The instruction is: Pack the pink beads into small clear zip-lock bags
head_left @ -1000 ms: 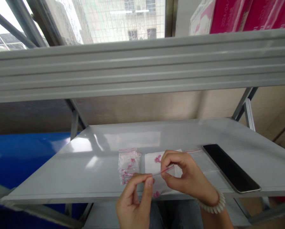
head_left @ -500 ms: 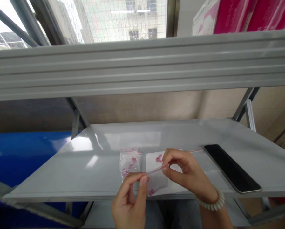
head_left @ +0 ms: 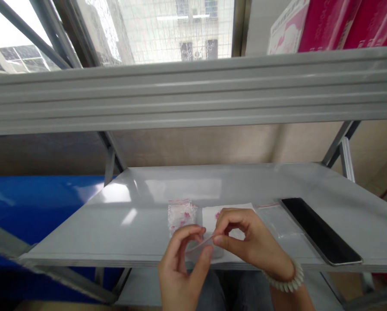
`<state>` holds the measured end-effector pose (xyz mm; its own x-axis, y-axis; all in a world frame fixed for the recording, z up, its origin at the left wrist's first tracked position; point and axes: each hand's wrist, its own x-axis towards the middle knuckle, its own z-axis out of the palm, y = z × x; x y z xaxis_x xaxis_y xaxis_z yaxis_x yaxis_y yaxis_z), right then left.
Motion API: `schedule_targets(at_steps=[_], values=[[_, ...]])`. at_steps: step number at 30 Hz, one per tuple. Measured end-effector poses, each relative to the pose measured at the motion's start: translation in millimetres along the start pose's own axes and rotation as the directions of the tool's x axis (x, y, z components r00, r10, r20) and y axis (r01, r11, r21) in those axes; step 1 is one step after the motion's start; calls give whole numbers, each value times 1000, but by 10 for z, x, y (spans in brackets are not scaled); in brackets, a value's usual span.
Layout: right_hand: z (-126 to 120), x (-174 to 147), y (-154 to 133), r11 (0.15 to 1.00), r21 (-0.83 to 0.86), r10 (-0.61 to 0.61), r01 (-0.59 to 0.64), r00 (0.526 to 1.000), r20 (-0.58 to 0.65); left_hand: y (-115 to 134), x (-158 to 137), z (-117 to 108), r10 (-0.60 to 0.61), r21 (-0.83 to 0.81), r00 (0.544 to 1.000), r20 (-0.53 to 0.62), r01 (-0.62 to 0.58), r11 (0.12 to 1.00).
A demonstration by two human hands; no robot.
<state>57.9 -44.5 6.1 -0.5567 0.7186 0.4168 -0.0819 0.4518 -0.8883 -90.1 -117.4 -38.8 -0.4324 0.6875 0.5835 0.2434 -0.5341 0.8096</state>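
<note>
A small clear zip bag (head_left: 193, 249) hangs between my hands, just above the front edge of the shelf. My right hand (head_left: 246, 235), with a pale bead bracelet at the wrist, pinches one end of the bag's top strip between thumb and fingertips. Around the bag's other end, my left hand (head_left: 180, 263) has thumb and index finger spread apart. Behind them lies a white sheet (head_left: 209, 218), partly covered, with small pink pieces (head_left: 217, 215) on it. To its left rest filled zip bags (head_left: 179, 211) with pink pieces inside.
Flat clear bags (head_left: 277, 220) lie right of the sheet, beside a black phone (head_left: 321, 231). A metal beam (head_left: 193, 95) crosses above the grey shelf board (head_left: 141, 233). Pink boxes (head_left: 329, 26) stand on the upper level. A blue surface (head_left: 34, 207) is at left.
My left thumb and index finger have parted from the bag's strip, which they pinched before. My right hand still grips it, slightly further left. The view has shifted a little.
</note>
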Motion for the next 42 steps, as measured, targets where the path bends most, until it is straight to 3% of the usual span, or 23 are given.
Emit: schedule_targets(at_steps=[3,6,12,18,22,27,33,39,42], values=[[50,10,-45,1000,-26,10,-9,1000,14,38,12,-39,16,71,998,59,-20,997],[103,35,-61,999,-34,-6,7,999,43,85,30,-100,4,84,1000,16,-6,996],[265,228,62,996,61,61,-60,998,-14,79,223,-238,-186,29,983,-12,186,982],[409,639,355,969,147,216,-199,971,-104,-152,562,-225,-295,53,943,-153,305,951],[496,863,644,961,113,271,-254,944,-188,-401,800,-222,-300,156,943,-148,321,934],[542,899,869,963,-1,263,-271,935,-240,-603,988,-273,-248,390,961,-120,276,879],[427,768,879,953,-114,246,-282,934,-260,-690,960,-239,-185,623,970,-158,243,744],[161,559,836,944,-155,230,-290,920,-318,-521,934,-158,52,727,961,-271,168,666],[12,426,814,937,-175,221,-304,899,-378,-396,878,25,132,730,970,-204,61,681]])
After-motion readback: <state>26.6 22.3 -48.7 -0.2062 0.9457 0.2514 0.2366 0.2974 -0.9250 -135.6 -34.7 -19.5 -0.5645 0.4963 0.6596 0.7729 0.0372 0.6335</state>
